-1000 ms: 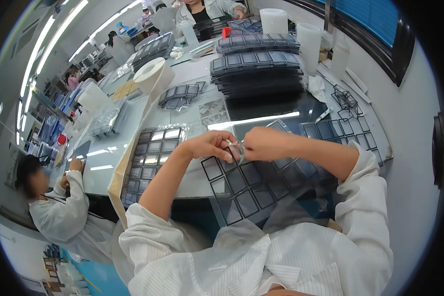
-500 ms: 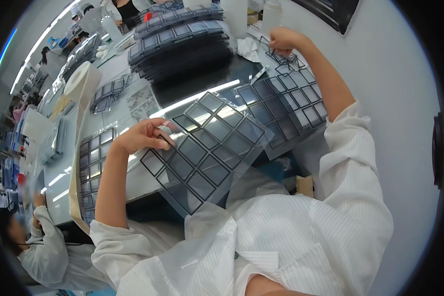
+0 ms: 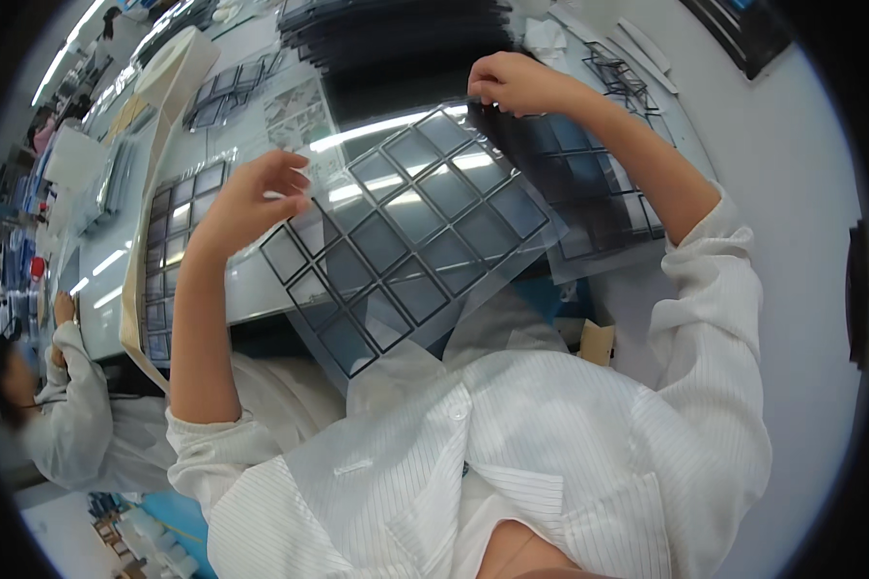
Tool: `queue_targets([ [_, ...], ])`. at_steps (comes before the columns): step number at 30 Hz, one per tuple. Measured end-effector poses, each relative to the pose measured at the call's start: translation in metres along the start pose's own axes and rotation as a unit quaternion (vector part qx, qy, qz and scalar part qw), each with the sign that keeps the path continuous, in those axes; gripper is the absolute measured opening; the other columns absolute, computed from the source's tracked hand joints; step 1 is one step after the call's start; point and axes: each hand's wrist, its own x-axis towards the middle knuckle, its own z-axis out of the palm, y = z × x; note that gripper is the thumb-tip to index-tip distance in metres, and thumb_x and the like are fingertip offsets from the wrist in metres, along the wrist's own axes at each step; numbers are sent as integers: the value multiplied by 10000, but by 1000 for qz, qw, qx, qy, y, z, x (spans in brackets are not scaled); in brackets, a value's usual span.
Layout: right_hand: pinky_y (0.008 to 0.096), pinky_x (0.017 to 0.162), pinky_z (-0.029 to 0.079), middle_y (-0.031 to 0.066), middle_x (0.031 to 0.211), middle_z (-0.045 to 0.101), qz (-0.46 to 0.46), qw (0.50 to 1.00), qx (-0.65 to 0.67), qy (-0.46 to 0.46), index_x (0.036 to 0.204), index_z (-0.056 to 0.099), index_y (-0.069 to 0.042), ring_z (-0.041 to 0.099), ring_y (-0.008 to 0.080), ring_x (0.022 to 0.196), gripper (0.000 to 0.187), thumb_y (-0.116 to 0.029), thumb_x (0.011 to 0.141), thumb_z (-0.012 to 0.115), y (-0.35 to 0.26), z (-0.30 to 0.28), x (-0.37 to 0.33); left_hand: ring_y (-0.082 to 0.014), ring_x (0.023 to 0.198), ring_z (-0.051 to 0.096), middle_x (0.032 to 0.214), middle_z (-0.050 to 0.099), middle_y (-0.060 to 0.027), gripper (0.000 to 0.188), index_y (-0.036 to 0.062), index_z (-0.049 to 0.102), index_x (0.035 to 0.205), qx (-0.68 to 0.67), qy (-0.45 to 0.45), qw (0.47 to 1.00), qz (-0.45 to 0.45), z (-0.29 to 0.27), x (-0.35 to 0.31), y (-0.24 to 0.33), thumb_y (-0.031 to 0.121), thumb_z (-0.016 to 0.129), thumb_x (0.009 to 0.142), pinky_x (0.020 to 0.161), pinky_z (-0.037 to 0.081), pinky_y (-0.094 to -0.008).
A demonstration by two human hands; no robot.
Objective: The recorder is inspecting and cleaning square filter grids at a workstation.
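Note:
A clear sheet with a grid of black-edged square panes (image 3: 401, 227) lies tilted in front of me, its near corner overhanging the table edge above my lap. My left hand (image 3: 261, 201) is beside its left corner, fingers spread and holding nothing I can see. Over the sheet's far right corner is my right hand (image 3: 517, 82), thumb and fingertips pressed together; what they pinch is too small or dark to make out. A second gridded sheet (image 3: 584, 159) lies to the right, partly darkened below my right hand.
Thin black square frames (image 3: 623, 77) lie loose at the far right. A tall dark stack of gridded sheets (image 3: 406, 39) stands at the back. More gridded sheets (image 3: 179, 232) lie at left, near a wide pale roll (image 3: 176, 63). Another person's sleeve (image 3: 72, 415) shows at lower left.
My right hand has come left and nearer from the loose frames to the sheet's far corner. My left hand has let go of the sheet's left edge, and its fingers have opened.

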Motion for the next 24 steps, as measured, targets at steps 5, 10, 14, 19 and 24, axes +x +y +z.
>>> queue_targets([
  [5,283,616,499,59,856,611,-82,995,-54,21,1026,605,-27,580,141,716,183,-196,975,556,6,14,8,-195,798,656,854,675,-102,151,15,643,987,273,272,923,1,42,-74,24,117,663,878,713,503,-288],
  [10,296,749,450,60,867,560,-184,978,-84,43,982,576,-38,549,168,812,201,-238,966,589,6,23,12,-91,668,580,754,650,-49,252,9,629,927,103,145,958,-227,76,-137,-10,237,547,996,627,462,-244],
  [14,289,694,427,49,812,509,-200,973,-100,56,934,551,-34,494,157,742,209,-236,962,598,0,30,16,-117,671,605,767,675,-77,376,0,630,965,-111,195,961,-161,115,-139,-67,341,481,1026,630,474,-249],
  [19,281,676,410,39,791,496,-171,978,-106,62,919,548,-33,471,128,726,210,-232,970,591,-2,34,19,-158,706,655,832,704,-135,441,-21,637,1019,-382,247,889,-53,142,-113,-67,365,425,1045,620,471,-253],
  [24,280,678,411,37,812,491,-211,969,-75,103,937,547,-34,473,116,740,214,-241,974,590,-1,44,21,-158,664,662,798,706,-127,447,-9,635,966,-361,258,896,-34,148,-105,-63,363,403,1050,603,467,-250],
])
